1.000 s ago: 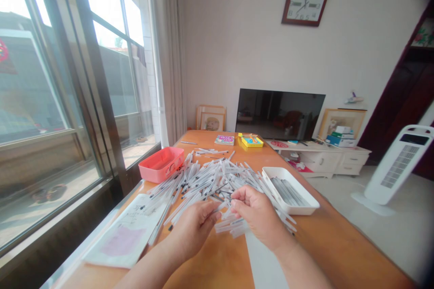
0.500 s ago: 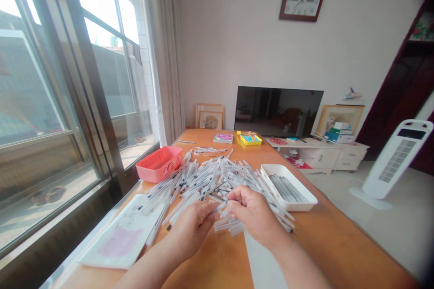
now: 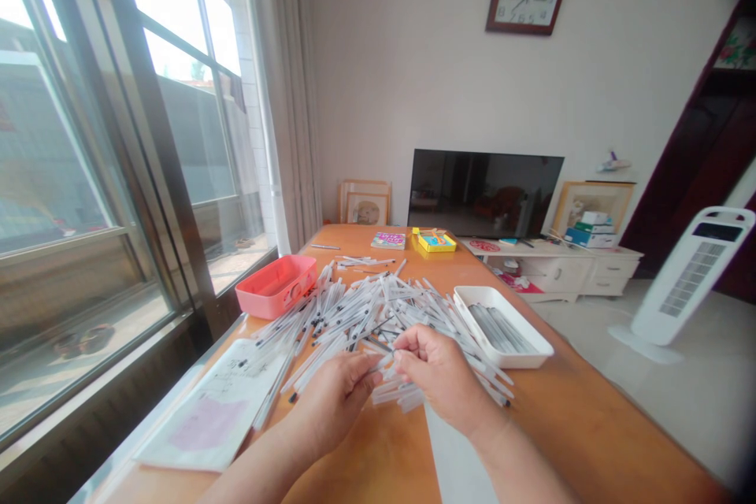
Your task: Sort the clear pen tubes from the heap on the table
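Note:
Both hands are close together over the near edge of a pile of translucent pens (image 3: 354,307), many with black ends. My left hand (image 3: 342,394) is closed in a pinch, thumb against fingers, on one end of a pale translucent pen (image 3: 387,360). From the other side my right hand (image 3: 434,370) pinches the same pen with thumb and forefinger. Fingers hide most of it, so its full length cannot be made out. To the right, a white tray (image 3: 537,346) holds several grey-looking pens lying side by side.
A red plastic basket (image 3: 265,303) stands left of the pile, above an open notebook (image 3: 236,425). White paper (image 3: 454,457) lies under my right forearm. Farther back on the wooden table (image 3: 354,472) are a booklet (image 3: 388,241) and a yellow box (image 3: 437,244).
Almost nothing differs. The hands keep the same pinch on the pen, and the view has shifted very slightly.

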The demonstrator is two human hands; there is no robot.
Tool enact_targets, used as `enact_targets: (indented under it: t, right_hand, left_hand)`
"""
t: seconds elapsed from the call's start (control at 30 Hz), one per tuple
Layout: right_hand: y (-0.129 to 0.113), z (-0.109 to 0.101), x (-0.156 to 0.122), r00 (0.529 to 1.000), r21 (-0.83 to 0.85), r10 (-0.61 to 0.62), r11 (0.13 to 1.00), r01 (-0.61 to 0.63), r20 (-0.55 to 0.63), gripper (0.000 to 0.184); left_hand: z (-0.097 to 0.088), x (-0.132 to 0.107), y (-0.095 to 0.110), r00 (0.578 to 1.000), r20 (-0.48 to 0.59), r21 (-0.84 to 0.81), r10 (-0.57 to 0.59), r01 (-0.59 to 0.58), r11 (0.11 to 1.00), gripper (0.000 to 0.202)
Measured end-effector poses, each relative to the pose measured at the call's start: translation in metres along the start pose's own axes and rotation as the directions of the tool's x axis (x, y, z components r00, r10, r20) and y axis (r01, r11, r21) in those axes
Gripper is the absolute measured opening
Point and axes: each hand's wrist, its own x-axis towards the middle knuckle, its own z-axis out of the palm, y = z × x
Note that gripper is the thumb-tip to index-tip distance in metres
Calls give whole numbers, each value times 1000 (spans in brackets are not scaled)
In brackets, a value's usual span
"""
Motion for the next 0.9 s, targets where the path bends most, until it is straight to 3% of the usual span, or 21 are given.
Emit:
enact_targets:
  t: [0.3, 0.5, 0.67, 0.9]
  right_hand:
    - [-1, 1, 1, 999, 76, 34, 997, -35, 9, 19]
    - [4, 1, 3, 998, 40, 55, 998, -56, 31, 24]
    - [17, 1, 6, 999, -51, 42, 998, -42, -18, 26]
    - [24, 0, 10, 978, -223, -114, 972, 73, -174, 33]
  left_hand:
    - [-1, 1, 1, 1000, 17, -26, -9, 9, 1000, 27]
    - [2, 3, -1, 1000, 18, 5, -21, 21, 1000, 28]
    - [8, 8, -1, 999, -43, 59, -9, 12, 998, 26]
    - [15, 17, 9, 994, -101, 178, -36, 54, 983, 22]
